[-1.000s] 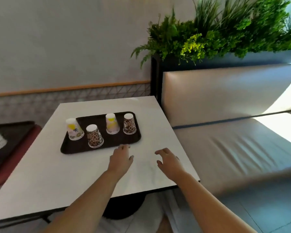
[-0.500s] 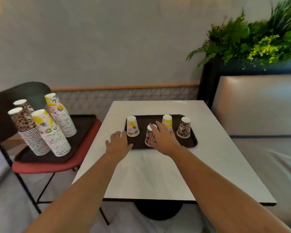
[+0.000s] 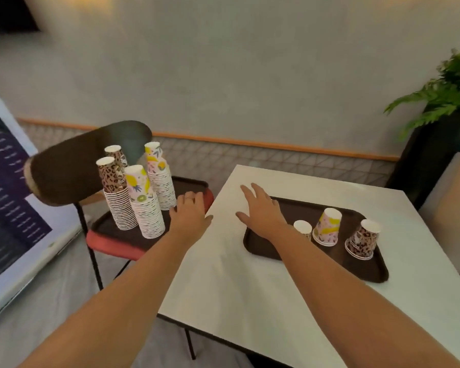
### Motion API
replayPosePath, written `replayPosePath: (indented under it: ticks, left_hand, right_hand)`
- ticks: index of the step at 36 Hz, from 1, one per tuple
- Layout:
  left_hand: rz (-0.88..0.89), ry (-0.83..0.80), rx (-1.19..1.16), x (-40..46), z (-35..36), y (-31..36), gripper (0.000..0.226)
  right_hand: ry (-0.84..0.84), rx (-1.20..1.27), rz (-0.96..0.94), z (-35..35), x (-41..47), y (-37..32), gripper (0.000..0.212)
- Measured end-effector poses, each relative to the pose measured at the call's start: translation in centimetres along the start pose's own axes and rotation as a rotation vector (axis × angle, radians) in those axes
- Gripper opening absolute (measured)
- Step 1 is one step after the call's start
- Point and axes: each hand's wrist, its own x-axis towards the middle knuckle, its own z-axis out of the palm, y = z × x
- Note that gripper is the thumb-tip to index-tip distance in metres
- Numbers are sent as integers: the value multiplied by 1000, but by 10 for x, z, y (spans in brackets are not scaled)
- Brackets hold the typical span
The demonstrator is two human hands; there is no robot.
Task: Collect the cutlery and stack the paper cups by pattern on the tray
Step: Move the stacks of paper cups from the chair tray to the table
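Left hand (image 3: 189, 212), fingers relaxed and holding nothing, over the gap between white table (image 3: 250, 282) and chair (image 3: 112, 245), just beside the four tall cup stacks (image 3: 141, 192) on the chair's dark tray (image 3: 109, 227); right hand (image 3: 260, 209) likewise spread and holding nothing, above the near-left corner of the table's tray (image 3: 361, 266). On that tray, upside down and apart: a fruit-print cup (image 3: 327, 227), a leopard-print cup (image 3: 363, 239), a third cup (image 3: 302, 227) partly hidden behind the right wrist. Bare tabletop nearer the body, grey wall (image 3: 237, 75) behind, plant (image 3: 446, 91) at far right.
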Motion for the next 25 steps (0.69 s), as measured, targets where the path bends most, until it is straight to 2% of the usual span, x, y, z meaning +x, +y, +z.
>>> replayPosePath:
  ticks: [7,13,18,22,25]
  left_hand:
    - [-88,119,-37,17,6,-34,61]
    - [-20,187,-90,37,17,-74,62]
    - [44,363,-200,60,26,-115,54]
    - [-26,492,-244,80,26,-150,57]
    - [-112,502,-366,98,31,-176,69]
  right_hand:
    - [26,31,-85,16,39,-36,64]
    - [33,91,-123,38,70,-69,65]
    - [88,167,-140,56,104,-105,64]
    - [129,224,-145,70,136,-136,63]
    - [158,289,-155,79,160,-160,59]
